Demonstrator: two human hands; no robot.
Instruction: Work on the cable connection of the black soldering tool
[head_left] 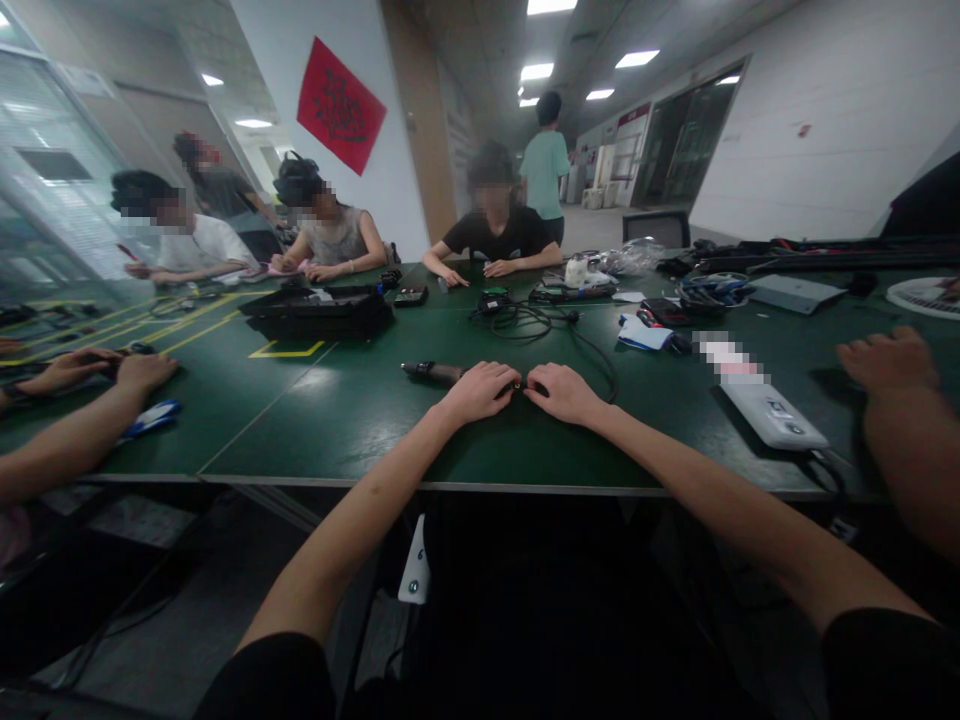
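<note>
My left hand (487, 388) is closed around the rear of a dark electric screwdriver (435, 372), which lies on the green table with its narrow tip pointing left. A small yellowish bit shows at my left fingertips. Close beside it, my right hand (559, 392) pinches a small dark piece, mostly covered by the fingers. It looks like the end of the black cable (596, 350), which curves down behind my right wrist. A narrow gap separates the two hands.
A black tray (319, 312) stands ahead to the left. A white power strip (772, 410) lies to the right. Behind the cable coil are circuit boards (495, 298) and a bundle of cables (712, 292). Co-workers sit opposite; other people's arms (900, 430) reach in from both sides.
</note>
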